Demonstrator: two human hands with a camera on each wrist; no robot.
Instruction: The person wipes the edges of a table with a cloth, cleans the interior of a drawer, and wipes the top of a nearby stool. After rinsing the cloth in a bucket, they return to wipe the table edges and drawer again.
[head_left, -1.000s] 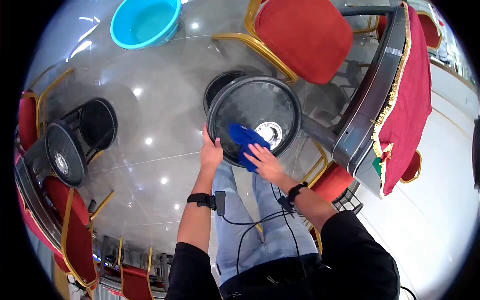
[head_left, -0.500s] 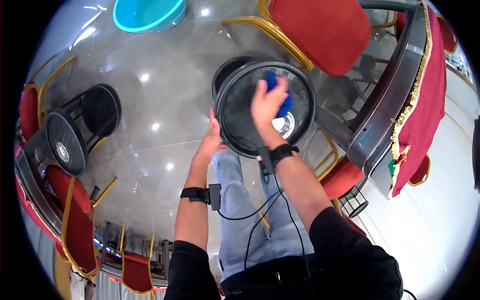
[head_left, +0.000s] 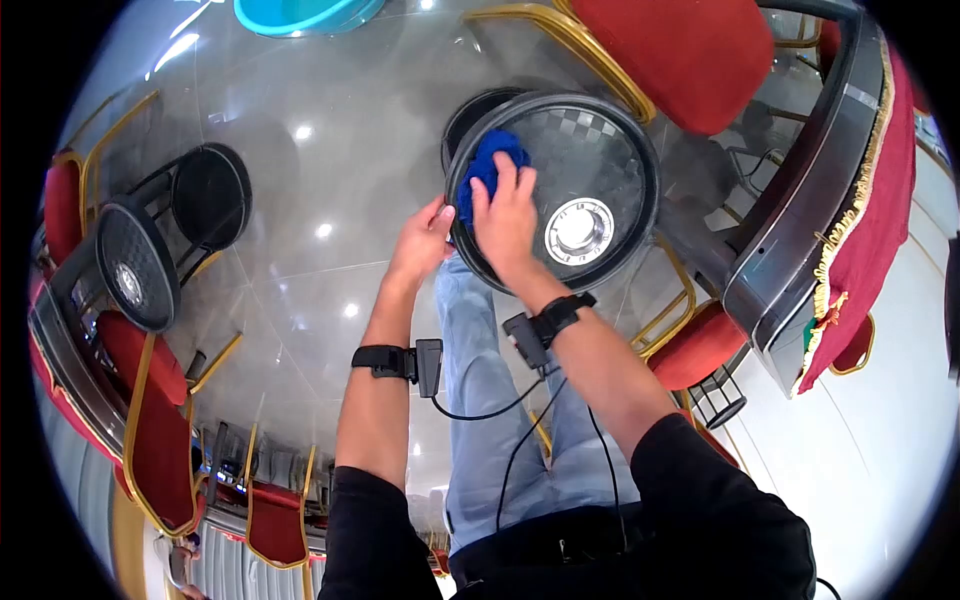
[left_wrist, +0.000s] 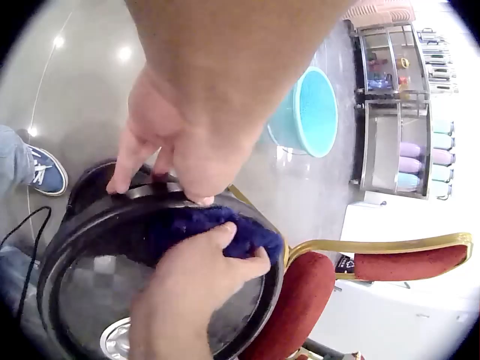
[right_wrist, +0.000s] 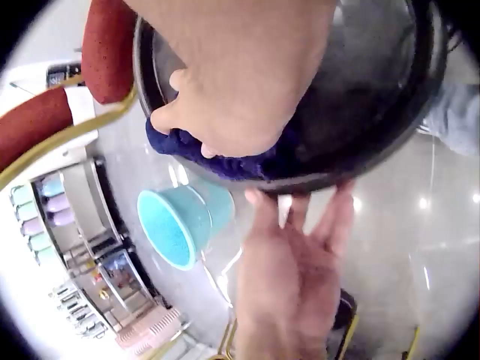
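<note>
A round black tray [head_left: 560, 130] with a raised rim and a silver dial-like disc [head_left: 580, 231] sits in front of the legs. My left hand [head_left: 422, 240] grips its rim on the left side, thumb by the top edge and fingers reaching below, as the right wrist view shows. A crumpled blue cloth [head_left: 478, 165] lies against the inner left part of the tray. Over it, my right hand [head_left: 507, 220] holds the cloth down with bent fingers; in the left wrist view the cloth [left_wrist: 247, 236] bunches along the rim.
Behind the tray is a second black round piece [head_left: 462, 130], lower down. A red chair [head_left: 680, 60] stands at the upper right, beside a dark table [head_left: 790, 200] with a red cloth cover. A turquoise basin [head_left: 305, 15] sits on the floor ahead. Another black tray [head_left: 138, 265] is at left.
My right hand has swept the blue cloth from near the silver disc, across the far part, to the tray's left side. My left hand stays at the rim. The head view has shifted.
</note>
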